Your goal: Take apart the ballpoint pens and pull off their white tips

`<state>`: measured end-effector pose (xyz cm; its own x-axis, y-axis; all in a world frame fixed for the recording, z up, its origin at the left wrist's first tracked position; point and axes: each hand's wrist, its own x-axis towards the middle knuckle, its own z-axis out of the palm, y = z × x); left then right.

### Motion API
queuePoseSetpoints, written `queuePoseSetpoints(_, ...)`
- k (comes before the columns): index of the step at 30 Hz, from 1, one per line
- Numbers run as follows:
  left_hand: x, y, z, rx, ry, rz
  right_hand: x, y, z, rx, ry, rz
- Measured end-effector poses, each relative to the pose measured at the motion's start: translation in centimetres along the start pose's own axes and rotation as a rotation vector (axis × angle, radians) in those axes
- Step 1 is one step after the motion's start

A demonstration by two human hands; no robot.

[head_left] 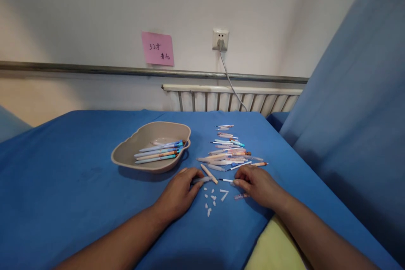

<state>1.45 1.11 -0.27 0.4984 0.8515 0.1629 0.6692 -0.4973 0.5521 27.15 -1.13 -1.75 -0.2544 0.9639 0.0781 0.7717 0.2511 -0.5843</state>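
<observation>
My left hand [180,192] rests on the blue cloth with its fingers closed round a pale pen barrel [202,179]. My right hand [257,183] lies beside it, fingertips pinching the end of a thin white refill [225,180]. Between the hands lie several small white pen tips [212,202]. Just beyond them is a loose pile of pens and pen parts [229,154]. A beige tray [133,147] to the left holds several assembled pens [160,152].
The blue-covered table [79,185] runs to a wall with a radiator [234,99], a socket and cable [220,40] and a pink note [157,48]. A blue drape [357,93] hangs on the right. A yellow patch [275,244] shows under my right forearm.
</observation>
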Motion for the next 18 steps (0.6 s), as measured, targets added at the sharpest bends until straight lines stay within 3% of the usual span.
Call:
queuePoseSetpoints(5, 0.06, 0.15, -0.07, -0.011, -0.009, -0.007, 0.18, -0.05, -0.08, -0.06, 0.036, 0.001)
queuePoseSetpoints(18, 0.05, 0.58, -0.27, -0.082, -0.008, 0.016, -0.14, -0.76, -0.44, -0.064, -0.026, -0.003)
